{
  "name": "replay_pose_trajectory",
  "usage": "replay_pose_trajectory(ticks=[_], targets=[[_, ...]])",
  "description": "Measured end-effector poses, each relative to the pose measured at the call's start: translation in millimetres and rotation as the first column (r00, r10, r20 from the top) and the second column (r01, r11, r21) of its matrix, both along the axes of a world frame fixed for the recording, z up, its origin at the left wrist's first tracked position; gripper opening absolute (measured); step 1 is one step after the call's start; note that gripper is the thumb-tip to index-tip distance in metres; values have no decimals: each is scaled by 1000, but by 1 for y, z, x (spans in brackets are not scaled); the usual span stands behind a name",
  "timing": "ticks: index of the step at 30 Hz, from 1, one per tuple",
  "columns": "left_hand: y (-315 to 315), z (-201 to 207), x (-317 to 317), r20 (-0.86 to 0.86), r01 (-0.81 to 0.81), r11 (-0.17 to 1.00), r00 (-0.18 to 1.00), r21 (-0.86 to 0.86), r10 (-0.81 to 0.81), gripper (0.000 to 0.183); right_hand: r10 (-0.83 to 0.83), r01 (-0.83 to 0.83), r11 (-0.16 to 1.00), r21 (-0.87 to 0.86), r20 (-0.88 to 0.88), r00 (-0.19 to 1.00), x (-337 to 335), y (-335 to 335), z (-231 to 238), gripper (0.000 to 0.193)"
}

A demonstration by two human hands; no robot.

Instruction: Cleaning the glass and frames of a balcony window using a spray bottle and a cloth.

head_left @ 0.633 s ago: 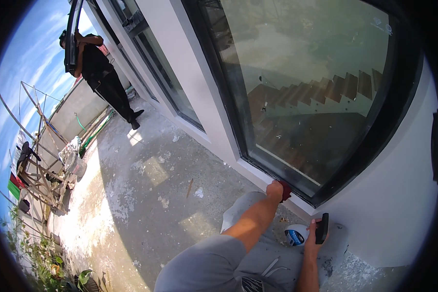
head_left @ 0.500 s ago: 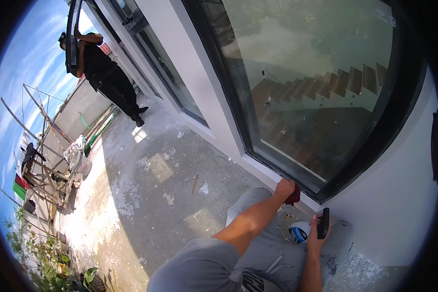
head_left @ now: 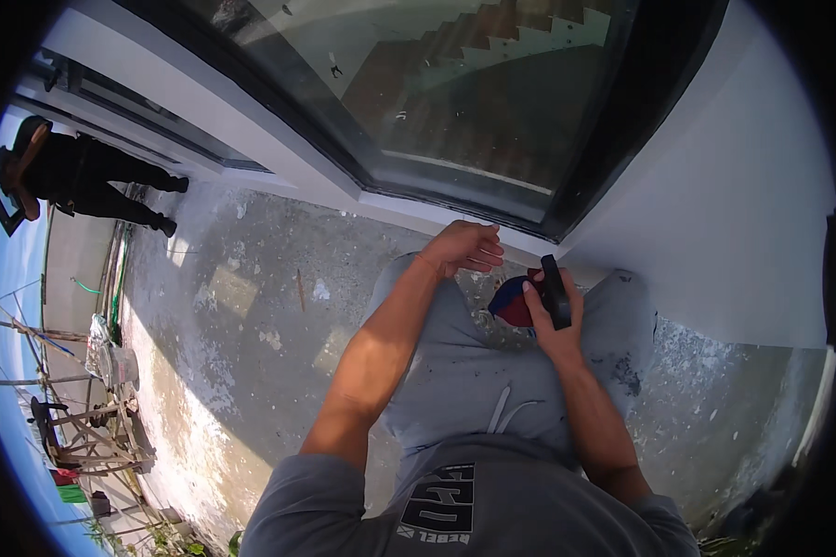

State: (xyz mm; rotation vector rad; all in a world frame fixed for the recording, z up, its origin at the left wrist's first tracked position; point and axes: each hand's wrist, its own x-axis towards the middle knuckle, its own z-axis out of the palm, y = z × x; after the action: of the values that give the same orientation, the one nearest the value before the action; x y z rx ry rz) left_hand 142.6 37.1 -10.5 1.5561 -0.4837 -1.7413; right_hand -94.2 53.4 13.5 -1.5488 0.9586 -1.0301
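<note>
My left hand point(head_left: 463, 249) hangs just in front of the white ledge point(head_left: 409, 210) under the window, fingers loosely stretched and nothing seen in them. Close to my lap, my right hand point(head_left: 563, 320) grips a flat black object with rounded ends point(head_left: 555, 292), seen edge-on; its kind is unclear. A dark red and blue cloth point(head_left: 511, 304) is bunched against the same hand, by its thumb and fingers. The large window point(head_left: 474, 121) has a black frame, with stairs showing in the glass.
A white wall point(head_left: 715, 204) rises at right. Patchy concrete floor point(head_left: 251, 278) stretches left. At far left a person in dark clothes point(head_left: 84, 172) holds a black frame piece. Wooden poles point(head_left: 84, 418) and a bucket point(head_left: 116, 365) stand along the terrace edge.
The dark red cloth has gone from my left hand at the window ledge to my right hand. My left hand has opened. The view has turned, and the person by the wall holds the frame lower.
</note>
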Motion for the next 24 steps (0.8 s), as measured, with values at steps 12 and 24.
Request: replay_pose_trajectory(ticks=[12, 24], targets=[[-79, -122, 90, 222, -650, 700, 760, 297, 611, 24, -37, 39, 998, -39, 59, 998, -13, -19, -7, 16], [-66, -215, 118, 402, -274, 958, 889, 86, 219, 16, 106, -63, 972, 228, -183, 977, -25, 14, -19, 58]])
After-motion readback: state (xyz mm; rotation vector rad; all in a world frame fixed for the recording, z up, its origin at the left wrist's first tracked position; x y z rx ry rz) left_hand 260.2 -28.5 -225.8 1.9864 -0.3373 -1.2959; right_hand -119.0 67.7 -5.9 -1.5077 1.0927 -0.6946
